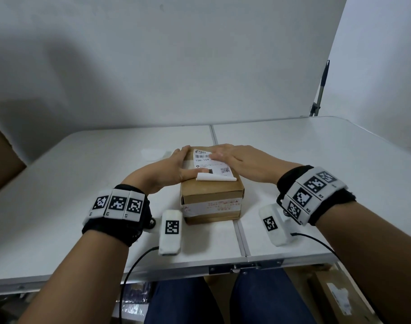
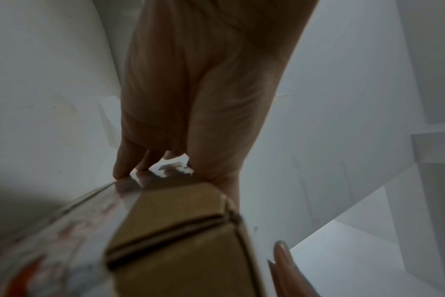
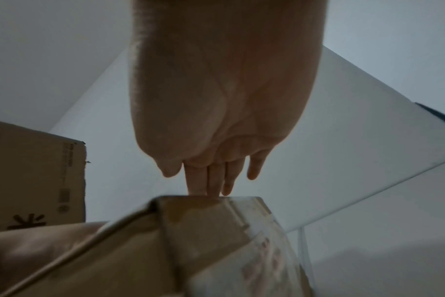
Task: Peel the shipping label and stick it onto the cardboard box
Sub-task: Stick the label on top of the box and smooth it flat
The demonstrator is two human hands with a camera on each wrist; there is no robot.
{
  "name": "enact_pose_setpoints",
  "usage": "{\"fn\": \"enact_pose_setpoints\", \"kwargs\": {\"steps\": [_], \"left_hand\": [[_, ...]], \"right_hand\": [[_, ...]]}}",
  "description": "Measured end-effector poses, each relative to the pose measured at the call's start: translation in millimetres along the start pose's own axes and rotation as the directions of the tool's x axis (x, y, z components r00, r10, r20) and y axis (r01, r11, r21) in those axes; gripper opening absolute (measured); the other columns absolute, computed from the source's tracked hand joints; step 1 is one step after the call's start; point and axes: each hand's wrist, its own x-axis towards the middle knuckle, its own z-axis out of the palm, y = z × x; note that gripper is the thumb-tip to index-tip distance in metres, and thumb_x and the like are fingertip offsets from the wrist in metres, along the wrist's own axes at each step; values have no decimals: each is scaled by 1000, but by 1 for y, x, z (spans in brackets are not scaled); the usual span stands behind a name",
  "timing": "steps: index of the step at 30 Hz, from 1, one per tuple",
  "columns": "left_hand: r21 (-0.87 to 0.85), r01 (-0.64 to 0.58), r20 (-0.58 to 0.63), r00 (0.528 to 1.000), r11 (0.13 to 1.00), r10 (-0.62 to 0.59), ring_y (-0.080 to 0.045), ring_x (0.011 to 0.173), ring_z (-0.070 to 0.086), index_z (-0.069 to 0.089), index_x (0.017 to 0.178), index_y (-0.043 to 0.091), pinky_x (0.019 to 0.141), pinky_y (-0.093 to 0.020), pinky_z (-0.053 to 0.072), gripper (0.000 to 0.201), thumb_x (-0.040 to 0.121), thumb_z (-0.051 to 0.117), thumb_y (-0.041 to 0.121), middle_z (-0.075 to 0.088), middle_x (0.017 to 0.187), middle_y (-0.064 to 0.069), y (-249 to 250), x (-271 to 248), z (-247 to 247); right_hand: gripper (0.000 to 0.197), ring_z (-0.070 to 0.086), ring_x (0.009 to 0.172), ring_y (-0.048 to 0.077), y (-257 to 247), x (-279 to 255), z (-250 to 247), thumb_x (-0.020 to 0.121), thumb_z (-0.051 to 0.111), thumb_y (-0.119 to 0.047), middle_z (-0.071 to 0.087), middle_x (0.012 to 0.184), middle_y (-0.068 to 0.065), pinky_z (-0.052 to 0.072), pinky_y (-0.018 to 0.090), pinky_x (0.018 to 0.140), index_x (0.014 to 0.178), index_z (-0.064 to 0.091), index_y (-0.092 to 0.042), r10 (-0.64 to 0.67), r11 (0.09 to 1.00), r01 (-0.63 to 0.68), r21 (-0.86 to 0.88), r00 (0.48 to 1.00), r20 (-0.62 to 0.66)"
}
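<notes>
A brown cardboard box [image 1: 211, 199] sealed with printed tape stands mid-table. The white shipping label [image 1: 205, 160] with barcode lies on its top; the label's near edge [image 1: 216, 177] curls up, unstuck. My left hand [image 1: 171, 167] grips the box's left side, fingers round the far-left corner and thumb across the top onto the label. My right hand [image 1: 232, 159] lies flat on the label's right part, straight fingers pressing it. The left wrist view shows the left hand [image 2: 181, 100] on the box [image 2: 181, 241]. In the right wrist view the right hand's fingertips [image 3: 203, 186] reach over the box [image 3: 203, 241].
A white scrap of backing paper [image 1: 156, 154] lies on the white folding table [image 1: 83, 183] behind the left hand. A large cardboard carton [image 1: 1, 160] leans at the table's left edge. A stand pole [image 1: 321, 90] rises at back right. Packages [image 1: 335, 298] sit under the table.
</notes>
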Motion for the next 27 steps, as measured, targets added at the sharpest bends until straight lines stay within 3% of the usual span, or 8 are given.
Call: {"fn": "enact_pose_setpoints", "kwargs": {"steps": [1,2,4,8,15,18,23,27], "left_hand": [[2,6,7,1000,1000,-6,-19,131,40,14,152,28,107,-31,36,90,82,69,43,35,142,6,-1,1,-1],[4,9,18,1000,1000,-10,-19,131,40,11,153,29,109,-33,35,93,82,69,44,33,147,4,-3,1,-2],[-2,26,59,998,1000,-25,-15,132,37,3,154,30,110,-30,33,100,81,69,46,27,153,5,-4,2,-4],[-8,43,77,996,999,-42,-10,129,34,-4,154,31,102,-23,31,106,81,71,44,23,154,7,-7,2,-4],[1,67,76,995,998,-67,-11,134,32,-6,154,35,106,-24,29,109,79,73,45,16,159,8,-6,5,-3],[13,77,64,995,997,-77,-12,142,26,-6,153,35,105,-23,27,105,82,71,42,13,161,8,-7,4,-3],[18,77,34,996,997,-78,-13,148,14,-7,154,34,110,-25,22,106,83,71,41,8,163,5,-7,3,-1],[24,75,37,996,997,-75,-13,147,16,-7,154,32,115,-30,21,110,79,72,46,11,162,7,-4,3,-2]], "right_hand": [[51,56,107,10,-4,-4,2,99,22,-52,49,145,-4,41,24,92,140,46,-32,-3,1000,3,26,1000,-8],[51,57,108,12,-7,-7,5,99,22,-53,51,143,-3,42,26,92,136,50,-34,-6,1000,7,29,1000,-16],[52,51,123,18,-10,-12,9,99,17,-52,49,145,-2,38,30,103,134,53,-37,-16,1000,16,7,1000,-16],[55,48,127,22,-16,-13,9,99,12,-52,49,146,2,35,32,107,131,55,-40,-10,1000,10,25,1000,5],[56,26,144,13,-19,-4,13,100,9,-48,30,157,-8,14,22,111,145,40,-34,-39,998,36,43,997,62],[58,15,148,12,-18,6,15,99,9,-52,20,160,-10,3,27,119,150,28,-33,-48,999,46,27,994,102],[56,8,149,5,-17,22,14,101,10,-46,13,162,-11,0,27,121,154,17,-26,-142,989,145,-14,979,149],[54,10,148,5,-16,28,9,104,12,-38,16,161,-7,1,18,117,153,19,-19,-158,987,161,-5,975,155]]}}
